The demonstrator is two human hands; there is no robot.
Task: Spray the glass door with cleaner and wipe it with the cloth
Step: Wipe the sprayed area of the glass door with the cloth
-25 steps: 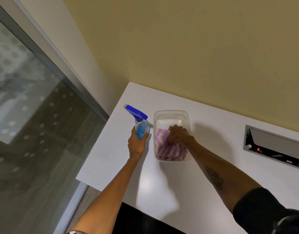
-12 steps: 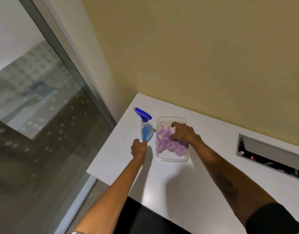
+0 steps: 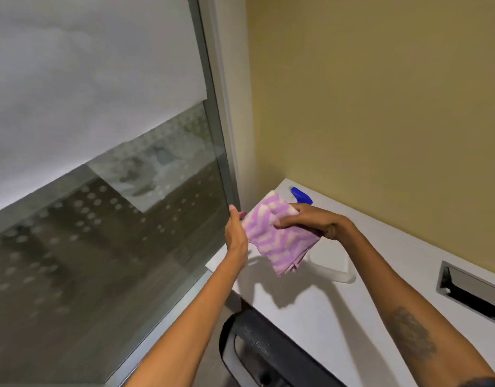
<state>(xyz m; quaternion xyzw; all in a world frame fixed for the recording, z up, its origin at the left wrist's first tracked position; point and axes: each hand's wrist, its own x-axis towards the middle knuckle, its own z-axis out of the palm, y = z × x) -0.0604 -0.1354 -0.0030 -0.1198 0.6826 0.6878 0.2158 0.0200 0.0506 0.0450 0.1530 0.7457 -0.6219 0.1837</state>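
A pink-and-white striped cloth [image 3: 274, 237] hangs in the air above the white table's left end. My right hand [image 3: 314, 222] grips its upper right part. My left hand [image 3: 235, 233] holds its left edge, with the fingers hidden behind the fabric. Only the blue trigger head of the spray bottle [image 3: 301, 195] shows, standing on the table behind the cloth and my right hand. The glass door [image 3: 101, 233], with a frosted upper part and dot pattern, fills the left side, just left of my left hand.
A clear plastic container [image 3: 334, 268] sits on the white table [image 3: 324, 317] below my right hand. A metal cable recess [image 3: 469, 289] is set in the table at the right. A black chair back [image 3: 257, 350] stands at the table's near edge. A yellow wall lies behind.
My right hand lifted the cloth out of the container. My left hand let go of the spray bottle and took the cloth's edge. The view swung up and left toward the glass door.
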